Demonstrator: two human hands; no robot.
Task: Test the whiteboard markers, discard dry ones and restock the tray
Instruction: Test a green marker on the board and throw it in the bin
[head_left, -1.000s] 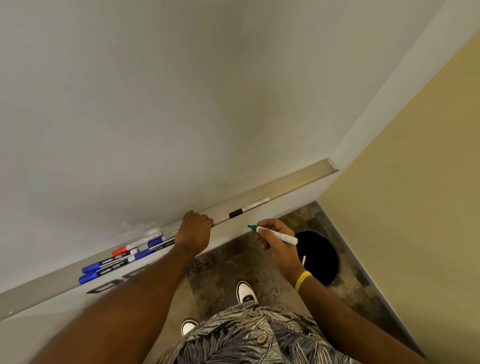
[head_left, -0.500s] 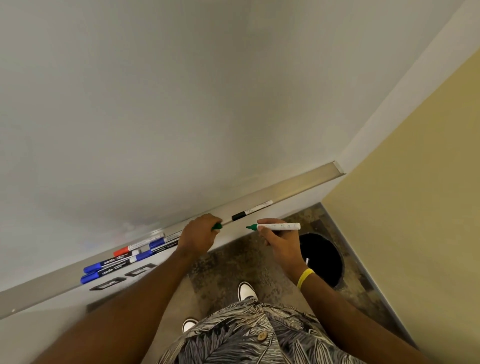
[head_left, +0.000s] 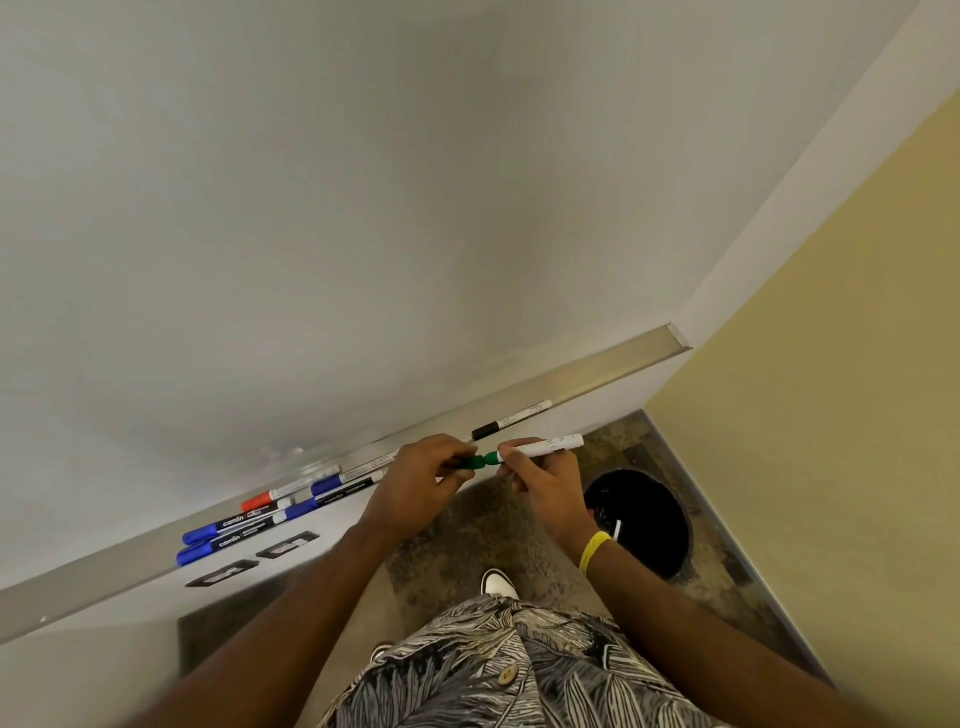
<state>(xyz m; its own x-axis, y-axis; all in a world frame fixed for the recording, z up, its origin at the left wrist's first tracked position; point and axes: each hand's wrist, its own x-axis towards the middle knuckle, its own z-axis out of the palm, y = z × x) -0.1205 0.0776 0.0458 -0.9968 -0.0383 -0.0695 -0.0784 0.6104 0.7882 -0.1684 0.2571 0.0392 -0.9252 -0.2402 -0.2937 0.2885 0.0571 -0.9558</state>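
Left hand (head_left: 421, 483) pinches the green cap (head_left: 470, 462) with curled fingers. Right hand (head_left: 545, 483) grips the green marker (head_left: 543, 447) by its white barrel, thumb and fingers wrapped round it. Cap and marker tip meet end to end between the hands, just in front of the tray (head_left: 597, 374); can't tell if the cap is seated or only touching the tip.

The tray runs along the bottom edge of the whiteboard (head_left: 311, 208). Black-capped marker (head_left: 511, 418) lies in the tray just behind the right hand. Left of the left hand, in the tray: red marker (head_left: 270, 499) and several blue markers (head_left: 234, 522), lying lengthwise and bunched together.

Black round bin (head_left: 644, 540) on the floor below the right hand, near the yellow wall (head_left: 831, 364); a white stick-like item (head_left: 617, 530) inside it, too small to identify. Yellow wristband (head_left: 595, 551) on the right wrist.
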